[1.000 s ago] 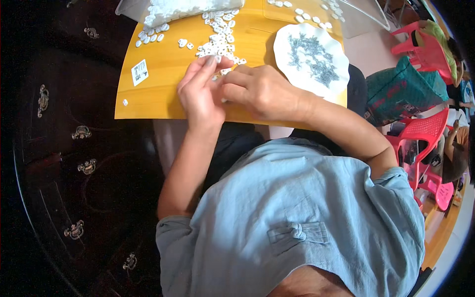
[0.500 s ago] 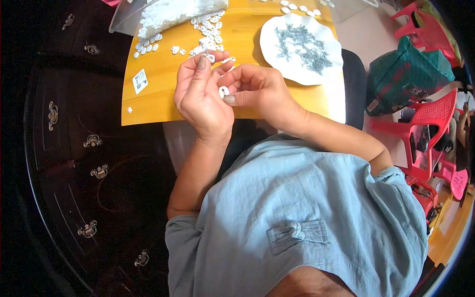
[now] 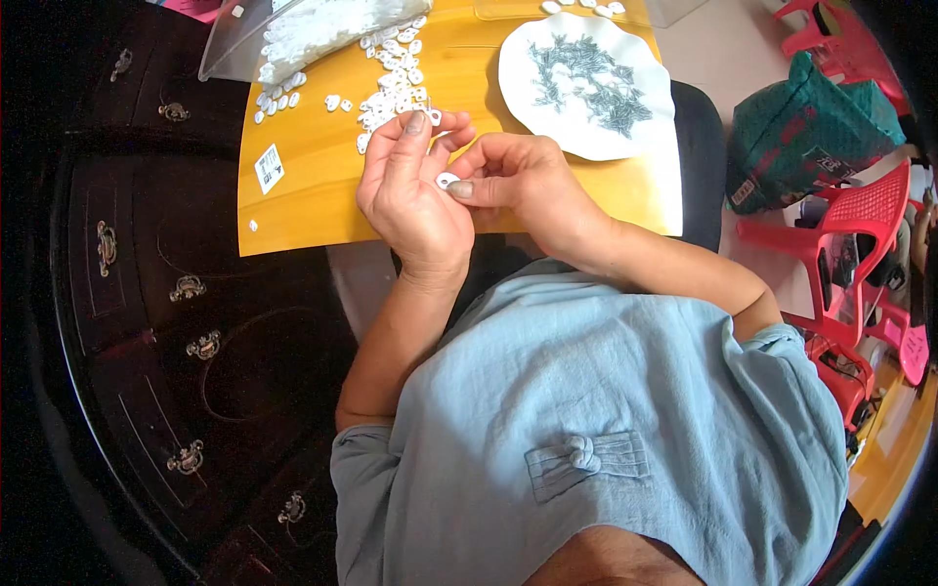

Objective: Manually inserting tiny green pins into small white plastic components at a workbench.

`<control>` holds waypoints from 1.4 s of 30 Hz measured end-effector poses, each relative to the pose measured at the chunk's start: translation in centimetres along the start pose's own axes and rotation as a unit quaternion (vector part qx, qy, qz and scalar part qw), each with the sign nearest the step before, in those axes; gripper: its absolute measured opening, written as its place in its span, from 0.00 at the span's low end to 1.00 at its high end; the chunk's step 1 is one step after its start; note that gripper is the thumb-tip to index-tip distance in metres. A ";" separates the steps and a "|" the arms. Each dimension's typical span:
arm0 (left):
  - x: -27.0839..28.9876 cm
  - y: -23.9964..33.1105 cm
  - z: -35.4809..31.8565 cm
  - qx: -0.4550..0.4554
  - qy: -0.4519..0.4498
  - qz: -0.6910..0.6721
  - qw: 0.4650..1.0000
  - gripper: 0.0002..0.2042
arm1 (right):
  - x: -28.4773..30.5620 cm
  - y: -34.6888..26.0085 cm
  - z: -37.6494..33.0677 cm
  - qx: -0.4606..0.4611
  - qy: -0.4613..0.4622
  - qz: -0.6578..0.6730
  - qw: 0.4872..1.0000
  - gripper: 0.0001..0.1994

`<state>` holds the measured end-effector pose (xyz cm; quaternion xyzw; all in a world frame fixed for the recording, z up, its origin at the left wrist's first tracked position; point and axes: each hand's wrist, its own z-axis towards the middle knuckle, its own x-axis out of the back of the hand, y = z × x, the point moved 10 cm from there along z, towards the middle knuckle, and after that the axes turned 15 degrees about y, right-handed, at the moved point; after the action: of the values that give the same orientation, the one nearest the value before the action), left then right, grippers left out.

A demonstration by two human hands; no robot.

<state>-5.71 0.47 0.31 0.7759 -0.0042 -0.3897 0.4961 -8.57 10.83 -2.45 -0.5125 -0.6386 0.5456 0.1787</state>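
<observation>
White plastic piece (image 3: 445, 180) sits pinched between the two hands above the yellow table (image 3: 313, 186): left hand (image 3: 410, 190) cupped behind it, right hand (image 3: 518, 176) clamping it with thumb and fingertips. A scattered pile of loose white pieces (image 3: 391, 83) remains unprocessed; further right, the plate of small metal parts (image 3: 591, 83) looks well stocked, so much appears left.

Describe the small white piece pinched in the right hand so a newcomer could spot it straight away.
Start at the yellow wooden board with the white plate of dark metal bits on its right side. Just above the board's near edge the left hand and right hand meet. The small white ring-shaped plastic piece sits at the right thumb tip, raised off the board, unlike the loose white pieces scattered behind.
</observation>
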 end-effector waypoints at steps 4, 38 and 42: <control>0.0 -0.2 -0.3 0.001 0.011 0.021 1.000 0.07 | -0.2 -2.0 -0.6 0.149 -0.001 -0.127 0.981 0.06; 1.5 0.3 -1.6 -0.114 -0.035 0.185 0.975 0.04 | 2.7 -2.4 1.0 0.049 0.073 0.057 0.995 0.06; 1.4 0.4 -1.6 -0.121 -0.040 0.188 0.974 0.03 | 2.7 -2.2 1.0 0.043 0.076 0.058 0.995 0.05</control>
<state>-3.61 0.93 0.08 0.6792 -0.1231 -0.3177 0.6500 -11.47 12.94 -1.74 -0.5803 -0.5685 0.5414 0.2168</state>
